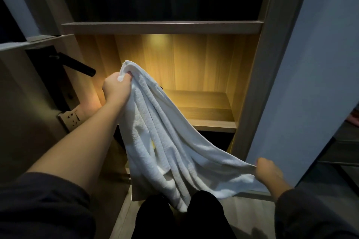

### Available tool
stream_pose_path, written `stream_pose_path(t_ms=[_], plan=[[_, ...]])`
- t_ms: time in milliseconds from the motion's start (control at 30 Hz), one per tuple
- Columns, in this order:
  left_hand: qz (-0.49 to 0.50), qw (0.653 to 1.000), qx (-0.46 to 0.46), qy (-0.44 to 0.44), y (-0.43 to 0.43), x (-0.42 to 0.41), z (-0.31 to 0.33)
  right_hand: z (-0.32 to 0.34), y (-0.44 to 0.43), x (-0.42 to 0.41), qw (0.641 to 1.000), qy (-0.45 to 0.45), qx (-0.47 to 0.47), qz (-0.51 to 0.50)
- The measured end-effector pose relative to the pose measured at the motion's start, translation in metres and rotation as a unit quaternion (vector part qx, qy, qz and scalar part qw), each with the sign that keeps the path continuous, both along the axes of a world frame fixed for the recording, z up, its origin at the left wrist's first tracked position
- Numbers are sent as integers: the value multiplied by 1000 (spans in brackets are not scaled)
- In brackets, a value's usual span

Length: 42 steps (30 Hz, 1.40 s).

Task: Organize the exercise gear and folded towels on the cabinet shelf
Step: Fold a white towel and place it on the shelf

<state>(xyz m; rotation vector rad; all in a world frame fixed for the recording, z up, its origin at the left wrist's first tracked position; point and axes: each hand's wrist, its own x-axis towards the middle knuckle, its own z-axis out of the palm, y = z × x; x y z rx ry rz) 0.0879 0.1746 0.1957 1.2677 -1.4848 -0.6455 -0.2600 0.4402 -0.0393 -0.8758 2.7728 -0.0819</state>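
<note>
Head view: my left hand (pixel 116 88) is fisted around a bunched corner of the white towel (pixel 167 141), held up in front of the lit cabinet shelf (pixel 206 114), towards its left side. My right hand (pixel 267 170) pinches the towel's opposite edge, lower down and right of the shelf. The towel hangs between them in loose pleats, drooping below the shelf. A black door handle (pixel 77 66) juts out left of the shelf.

Draped towel (pixel 165 141) before open shelf bay (pixel 204 101)
</note>
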Motion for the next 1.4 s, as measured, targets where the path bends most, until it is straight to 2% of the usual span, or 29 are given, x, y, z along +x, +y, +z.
stream_pose_path(t_ms=[133,233,333,467,633,733,833,967,1133,1267,1400], plan=[[-22,999,-3,-29,9,-12,-2,6,-10,15,999,-25,-15,33],[-19,999,0,-41,11,-14,-4,18,-22,28,988,-53,-109,95],[4,999,10,-31,7,-10,-2,29,-28,38,959,-43,-183,211],[37,998,8,-42,-4,5,9,31,-24,31,955,-21,-110,274],[104,992,7,-73,-12,20,16,17,-9,11,969,5,24,245],[140,983,18,-120,-12,27,14,11,-7,5,980,-20,18,196],[152,980,45,-117,-13,33,9,15,-6,3,985,-38,2,170],[152,982,58,-100,-14,38,2,14,-1,-3,981,-67,13,179],[154,981,59,-97,-12,34,2,10,7,-3,976,-56,37,207],[153,980,61,-109,-10,28,-1,5,13,1,955,-45,92,277],[163,979,66,-99,-8,24,-4,-1,17,2,909,66,190,366]])
